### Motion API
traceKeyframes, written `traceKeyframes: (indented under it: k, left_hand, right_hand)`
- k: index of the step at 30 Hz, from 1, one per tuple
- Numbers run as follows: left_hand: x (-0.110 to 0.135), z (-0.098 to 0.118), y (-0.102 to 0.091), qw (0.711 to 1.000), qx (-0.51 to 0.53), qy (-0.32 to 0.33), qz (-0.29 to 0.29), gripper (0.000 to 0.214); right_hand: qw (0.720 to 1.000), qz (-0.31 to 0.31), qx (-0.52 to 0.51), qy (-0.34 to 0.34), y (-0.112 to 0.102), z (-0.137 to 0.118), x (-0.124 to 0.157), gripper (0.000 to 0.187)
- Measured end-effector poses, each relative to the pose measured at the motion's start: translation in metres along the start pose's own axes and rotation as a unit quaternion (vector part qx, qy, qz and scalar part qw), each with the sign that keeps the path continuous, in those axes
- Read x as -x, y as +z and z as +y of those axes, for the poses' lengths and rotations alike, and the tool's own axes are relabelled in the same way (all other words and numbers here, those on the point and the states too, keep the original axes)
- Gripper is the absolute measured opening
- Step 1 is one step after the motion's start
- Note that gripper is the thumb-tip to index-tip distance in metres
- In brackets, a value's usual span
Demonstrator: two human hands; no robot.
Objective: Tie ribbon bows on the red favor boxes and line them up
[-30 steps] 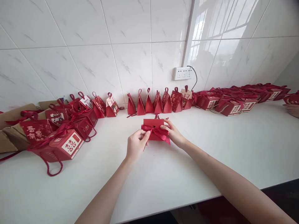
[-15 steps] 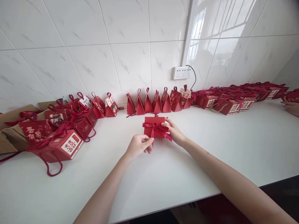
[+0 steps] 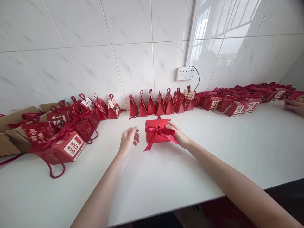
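A small red gift box (image 3: 154, 136) with a dark red ribbon bow (image 3: 158, 130) across its front is in the middle of the white table. My right hand (image 3: 178, 134) grips the box by its right side, with some fingers hidden behind it. To the left of the box, my left hand (image 3: 129, 139) is held apart from it, fingers loosely curled and spread, holding nothing. One ribbon tail hangs down at the box's lower left.
Triangular red boxes (image 3: 151, 107) with loop handles line the tiled wall. Red boxes with cord handles (image 3: 64, 147) and open cardboard (image 3: 10, 139) are at left. More ribboned boxes (image 3: 231, 107) are piled at right, where another person's hand (image 3: 294, 106) shows. A socket strip (image 3: 185, 73) is on the wall.
My left hand has let go of the ribbon tail and moved left, away from the box. The box has turned slightly in my right hand. The other person's hand has shifted a little left.
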State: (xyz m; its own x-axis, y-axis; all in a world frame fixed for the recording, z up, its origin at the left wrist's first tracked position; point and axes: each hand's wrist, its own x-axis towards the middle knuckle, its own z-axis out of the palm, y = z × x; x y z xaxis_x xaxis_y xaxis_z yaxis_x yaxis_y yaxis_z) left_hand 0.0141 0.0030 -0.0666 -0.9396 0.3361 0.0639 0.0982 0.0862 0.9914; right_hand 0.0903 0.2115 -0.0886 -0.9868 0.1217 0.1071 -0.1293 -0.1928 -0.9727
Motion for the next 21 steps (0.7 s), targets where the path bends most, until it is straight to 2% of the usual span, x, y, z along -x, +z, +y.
traceKeyframes:
  k: [3,7,9,11,13,16,18,21]
  left_hand:
    - [0.006,-0.001,0.011,0.995,0.033,0.090,-0.017,0.042]
    - [0.013,-0.004,0.020,0.993,0.008,0.110,-0.036,0.038]
    - [0.016,-0.007,0.022,0.992,-0.026,0.122,-0.023,0.031]
    - [0.019,-0.009,0.024,0.978,-0.076,0.192,0.014,0.026]
    - [0.022,-0.011,0.026,0.935,-0.136,0.325,0.036,0.021]
    - [0.025,-0.013,0.028,0.824,-0.232,0.517,0.016,0.010]
    - [0.026,-0.014,0.029,0.766,-0.276,0.581,0.017,0.006]
    - [0.027,-0.014,0.029,0.725,-0.308,0.615,0.037,0.005]
  right_hand:
    - [0.999,-0.004,0.031,0.012,0.003,0.003,0.001,0.050]
    - [0.999,-0.003,0.045,0.008,0.003,0.006,-0.001,0.051]
    - [0.999,0.003,0.052,0.008,0.002,0.007,-0.002,0.053]
    - [0.998,0.013,0.060,0.009,0.001,0.009,-0.003,0.055]
    - [0.998,0.018,0.063,0.005,0.001,0.009,-0.003,0.056]
    - [0.998,0.014,0.060,0.000,0.003,0.007,-0.001,0.052]
    - [0.998,0.008,0.055,0.000,0.005,0.005,0.001,0.046]
    - [0.999,-0.001,0.045,-0.002,0.007,0.002,0.003,0.041]
